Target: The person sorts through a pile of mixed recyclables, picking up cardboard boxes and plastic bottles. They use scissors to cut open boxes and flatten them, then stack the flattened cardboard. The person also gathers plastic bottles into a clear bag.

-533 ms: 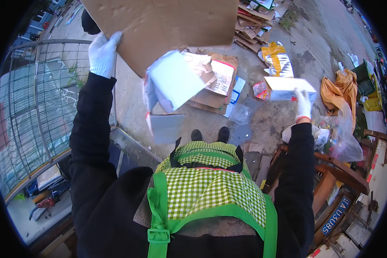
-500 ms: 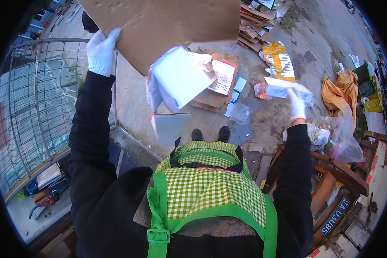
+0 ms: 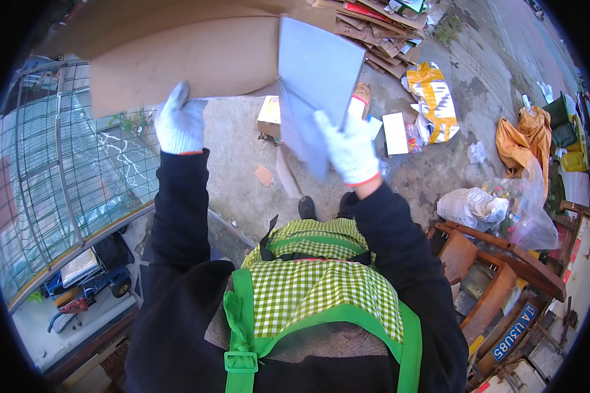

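A large brown cardboard sheet (image 3: 196,59) is raised in front of me at the upper left, its far part blurred. My gloved left hand (image 3: 180,124) grips its lower edge, thumb showing on the near face. Joined to or against its right side is a pale grey-white cardboard panel (image 3: 318,78), hanging at an angle. My gloved right hand (image 3: 349,149) is at this panel's right edge, thumb over the near face; its other fingers are partly hidden. On the ground beyond lie a small white box (image 3: 394,133) and a white package with yellow tape (image 3: 432,101).
Flattened cardboard is stacked (image 3: 380,33) at the far middle. A wire mesh cage (image 3: 59,157) stands to the left. On the right are a white sack (image 3: 472,206), an orange sack (image 3: 528,141), a green bin (image 3: 560,121) and brown wooden furniture parts (image 3: 505,262).
My right hand has let go of the white box, now on the ground, and moved left to the pale panel. The brown sheet has swung left and turned, with my left hand lower.
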`<state>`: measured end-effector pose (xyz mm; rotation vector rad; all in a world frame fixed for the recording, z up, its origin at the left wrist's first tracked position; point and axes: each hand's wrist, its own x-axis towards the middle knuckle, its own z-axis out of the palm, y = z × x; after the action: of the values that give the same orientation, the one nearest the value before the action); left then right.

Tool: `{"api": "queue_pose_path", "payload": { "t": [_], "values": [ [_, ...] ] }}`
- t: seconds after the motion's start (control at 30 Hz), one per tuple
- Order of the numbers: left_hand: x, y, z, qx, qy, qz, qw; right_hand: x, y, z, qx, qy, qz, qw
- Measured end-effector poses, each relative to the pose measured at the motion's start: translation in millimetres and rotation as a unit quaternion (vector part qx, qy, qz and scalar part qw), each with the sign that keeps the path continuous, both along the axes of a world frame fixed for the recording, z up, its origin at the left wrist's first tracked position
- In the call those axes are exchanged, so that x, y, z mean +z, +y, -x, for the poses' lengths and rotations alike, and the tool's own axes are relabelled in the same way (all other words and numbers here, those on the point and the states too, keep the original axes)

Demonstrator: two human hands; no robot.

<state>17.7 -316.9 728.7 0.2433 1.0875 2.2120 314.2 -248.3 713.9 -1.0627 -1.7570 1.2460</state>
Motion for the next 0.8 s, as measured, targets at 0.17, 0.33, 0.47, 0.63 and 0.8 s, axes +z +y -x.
{"api": "queue_pose_path", "payload": {
  "t": [0.17,0.33,0.47,0.63,0.8],
  "values": [
    [-36.9,-15.2,15.7,-0.135,-0.081,-0.088,0.984,10.7,23.1,-20.9,0.014,0.05,0.031,0.998],
    [-83.2,-38.2,-48.2,-0.193,-0.297,-0.079,0.932,-32.8,-44.8,15.8,0.006,0.125,-0.214,0.969],
    [-105.3,-72.9,-95.8,-0.301,-0.203,-0.04,0.931,-63.1,-66.7,24.5,0.213,0.094,-0.08,0.969],
    [-114.4,-84.9,-141.9,-0.323,-0.474,0.126,0.809,-81.5,-42.7,-54.3,0.171,0.416,0.481,0.753],
    [-133.7,-81.2,-200.8,-0.28,-0.336,0.223,0.871,-79.8,-60.6,-108.3,-0.018,0.464,0.495,0.734]
  ]
}}
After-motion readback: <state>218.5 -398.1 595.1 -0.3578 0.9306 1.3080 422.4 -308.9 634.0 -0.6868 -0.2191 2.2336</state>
